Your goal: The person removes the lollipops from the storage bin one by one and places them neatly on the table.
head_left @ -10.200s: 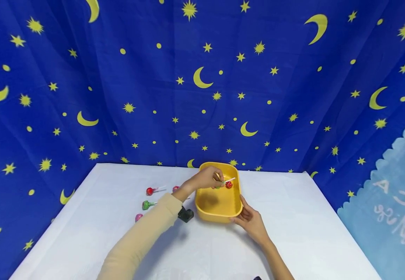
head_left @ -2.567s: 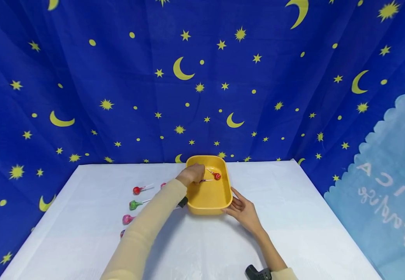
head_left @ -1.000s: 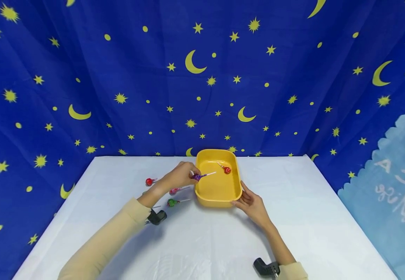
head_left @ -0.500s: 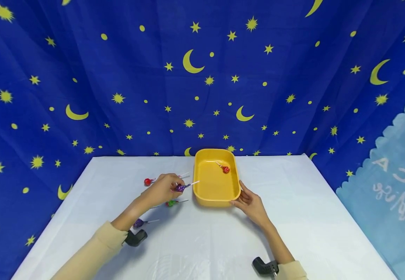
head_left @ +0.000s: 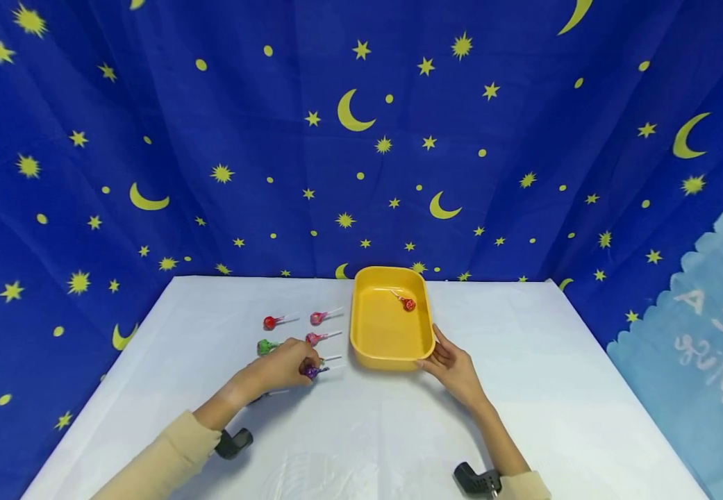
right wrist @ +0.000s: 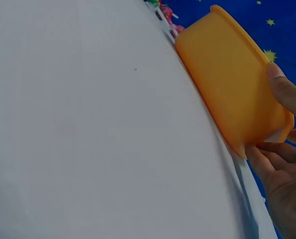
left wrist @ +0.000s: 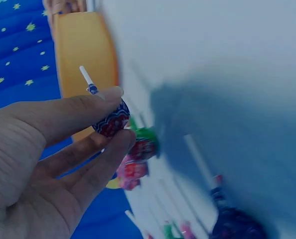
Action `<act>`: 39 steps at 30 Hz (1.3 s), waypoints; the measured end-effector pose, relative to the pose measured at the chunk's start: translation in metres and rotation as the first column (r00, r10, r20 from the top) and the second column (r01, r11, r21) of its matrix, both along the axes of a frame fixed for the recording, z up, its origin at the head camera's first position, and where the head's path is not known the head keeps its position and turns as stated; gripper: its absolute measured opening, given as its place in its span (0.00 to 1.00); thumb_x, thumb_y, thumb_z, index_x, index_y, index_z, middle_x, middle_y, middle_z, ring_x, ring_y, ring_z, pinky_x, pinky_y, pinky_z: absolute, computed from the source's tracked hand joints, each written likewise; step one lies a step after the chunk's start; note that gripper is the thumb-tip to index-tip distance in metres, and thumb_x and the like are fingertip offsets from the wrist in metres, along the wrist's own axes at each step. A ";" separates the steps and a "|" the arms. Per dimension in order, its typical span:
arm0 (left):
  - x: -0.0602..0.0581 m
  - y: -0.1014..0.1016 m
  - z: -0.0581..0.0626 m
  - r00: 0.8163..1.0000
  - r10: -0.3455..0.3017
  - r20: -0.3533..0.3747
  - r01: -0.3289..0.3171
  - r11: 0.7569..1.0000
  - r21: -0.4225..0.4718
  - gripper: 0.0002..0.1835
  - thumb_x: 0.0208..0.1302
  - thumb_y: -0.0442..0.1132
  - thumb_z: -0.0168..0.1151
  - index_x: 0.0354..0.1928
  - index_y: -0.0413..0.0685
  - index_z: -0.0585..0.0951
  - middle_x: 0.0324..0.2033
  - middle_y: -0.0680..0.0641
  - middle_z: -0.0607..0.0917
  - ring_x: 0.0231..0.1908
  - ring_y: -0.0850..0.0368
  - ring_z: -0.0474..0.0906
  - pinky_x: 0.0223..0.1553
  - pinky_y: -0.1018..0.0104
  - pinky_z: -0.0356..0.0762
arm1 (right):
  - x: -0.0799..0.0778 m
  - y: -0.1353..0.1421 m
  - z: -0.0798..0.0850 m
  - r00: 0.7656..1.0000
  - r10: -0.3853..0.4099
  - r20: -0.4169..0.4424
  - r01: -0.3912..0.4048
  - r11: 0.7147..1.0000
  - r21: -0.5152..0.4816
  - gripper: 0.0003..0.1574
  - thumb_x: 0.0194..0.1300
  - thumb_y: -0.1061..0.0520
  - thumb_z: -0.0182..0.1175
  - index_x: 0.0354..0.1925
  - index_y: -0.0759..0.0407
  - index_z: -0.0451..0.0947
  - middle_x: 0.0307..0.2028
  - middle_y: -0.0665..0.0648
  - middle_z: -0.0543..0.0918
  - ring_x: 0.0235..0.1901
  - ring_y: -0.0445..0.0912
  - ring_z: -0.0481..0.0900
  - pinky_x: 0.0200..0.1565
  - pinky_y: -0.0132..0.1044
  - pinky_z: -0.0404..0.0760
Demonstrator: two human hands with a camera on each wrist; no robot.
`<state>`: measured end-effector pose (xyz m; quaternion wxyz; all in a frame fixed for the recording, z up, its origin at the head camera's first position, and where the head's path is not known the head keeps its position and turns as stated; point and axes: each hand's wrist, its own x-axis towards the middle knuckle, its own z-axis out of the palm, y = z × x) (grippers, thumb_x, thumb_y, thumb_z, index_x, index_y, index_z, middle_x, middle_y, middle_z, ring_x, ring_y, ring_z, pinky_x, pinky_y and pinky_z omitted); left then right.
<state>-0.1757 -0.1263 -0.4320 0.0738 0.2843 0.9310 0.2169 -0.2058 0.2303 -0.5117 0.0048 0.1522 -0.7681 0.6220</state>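
My left hand (head_left: 283,364) pinches a purple-wrapped lollipop (left wrist: 113,119) by its head between thumb and fingertips, low over the white table left of the tub. Its white stick points toward the tub in the left wrist view. My right hand (head_left: 455,371) grips the near right corner of the yellow tub (head_left: 392,364), thumb at the rim and fingers at its underside in the right wrist view. One red lollipop (head_left: 408,304) lies inside the tub. Behind my left hand, a green and red lollipop (left wrist: 145,144) is mostly hidden in the head view.
Left of the tub lie a red lollipop (head_left: 270,323), two pinkish ones, the nearer pink lollipop (head_left: 312,339) and a green lollipop (head_left: 265,346). A dark purple lollipop (left wrist: 237,226) lies under my left wrist. A blue star-patterned curtain (head_left: 374,208) hangs behind the table.
My left hand has lifted the purple lollipop out of the tub and carried it left and nearer, down beside the other lollipops. My right hand has stayed at the tub's corner.
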 end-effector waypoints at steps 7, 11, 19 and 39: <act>0.003 0.003 -0.009 1.000 -0.002 0.006 0.003 1.000 -0.030 0.09 0.49 0.31 0.75 0.35 0.43 0.86 0.36 0.48 0.87 0.32 0.62 0.75 0.38 0.65 0.78 | 0.001 0.001 0.000 1.000 0.003 -0.019 -0.003 1.000 0.007 0.53 0.57 0.58 0.71 0.74 0.57 0.56 0.63 0.72 0.71 0.61 0.60 0.74 0.54 0.31 0.77; 0.004 0.003 -0.012 1.000 0.011 0.028 -0.009 0.999 -0.053 0.09 0.49 0.32 0.76 0.32 0.44 0.86 0.31 0.51 0.85 0.32 0.61 0.72 0.37 0.65 0.75 | 0.001 0.000 0.000 1.000 -0.002 -0.013 0.002 1.000 0.005 0.53 0.57 0.59 0.71 0.74 0.57 0.56 0.63 0.72 0.71 0.61 0.60 0.74 0.53 0.30 0.77; 0.005 0.006 -0.016 0.999 0.015 0.035 -0.012 0.995 -0.099 0.09 0.49 0.32 0.76 0.32 0.44 0.85 0.29 0.53 0.82 0.32 0.62 0.72 0.37 0.64 0.76 | 0.000 0.000 -0.001 1.000 0.008 -0.019 -0.008 1.000 0.009 0.53 0.57 0.59 0.71 0.74 0.60 0.55 0.64 0.72 0.69 0.62 0.61 0.73 0.53 0.29 0.77; 0.007 0.006 -0.009 0.999 -0.003 0.054 0.009 0.993 -0.116 0.11 0.49 0.35 0.76 0.36 0.43 0.86 0.32 0.51 0.84 0.37 0.56 0.75 0.44 0.57 0.77 | 0.000 0.000 0.000 1.000 0.015 -0.006 -0.015 0.999 -0.034 0.52 0.57 0.62 0.70 0.74 0.62 0.55 0.63 0.74 0.69 0.62 0.63 0.71 0.53 0.29 0.76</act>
